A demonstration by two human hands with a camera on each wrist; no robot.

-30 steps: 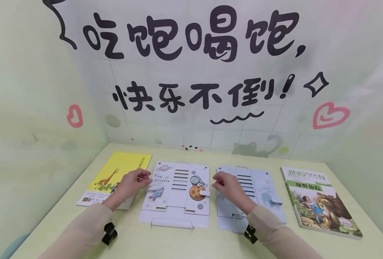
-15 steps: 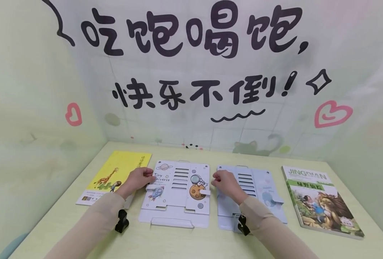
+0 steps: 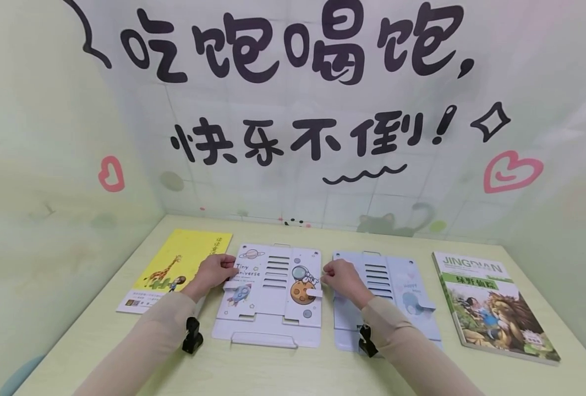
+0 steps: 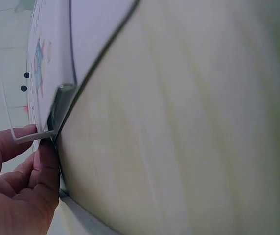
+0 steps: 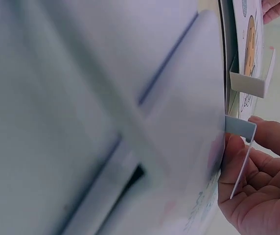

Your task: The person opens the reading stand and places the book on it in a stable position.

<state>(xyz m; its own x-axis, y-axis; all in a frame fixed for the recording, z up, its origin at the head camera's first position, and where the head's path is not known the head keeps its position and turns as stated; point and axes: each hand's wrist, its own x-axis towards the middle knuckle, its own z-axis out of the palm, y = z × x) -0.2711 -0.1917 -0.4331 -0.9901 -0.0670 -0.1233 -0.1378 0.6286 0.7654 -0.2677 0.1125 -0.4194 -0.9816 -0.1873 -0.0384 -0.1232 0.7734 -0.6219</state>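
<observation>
A white book stand [image 3: 275, 300] with a "Tiny universe" print lies folded flat near the middle of the table. My left hand [image 3: 215, 272] pinches its left edge, just above the page clip [image 4: 32, 137] that stands up there in the left wrist view. On the other side my right hand [image 3: 343, 278] has thumb and fingers drawn together, fingertips at the white stand's right edge. A folded pale-blue book stand [image 3: 414, 322] lies under the right wrist; its left page clip [image 5: 240, 126] overlaps the right fingers in the right wrist view.
A yellow book [image 3: 189, 245] with a giraffe lies left of the white stand. At the right lies a thicker book [image 3: 493, 313] with a lion on its cover. Printed fabric walls [image 3: 293, 203] close off the table's back and sides.
Both hands have moved slightly inward: the left one rightward onto the white stand's left edge, the right one leftward to its right edge. The stands and books have stayed put.
</observation>
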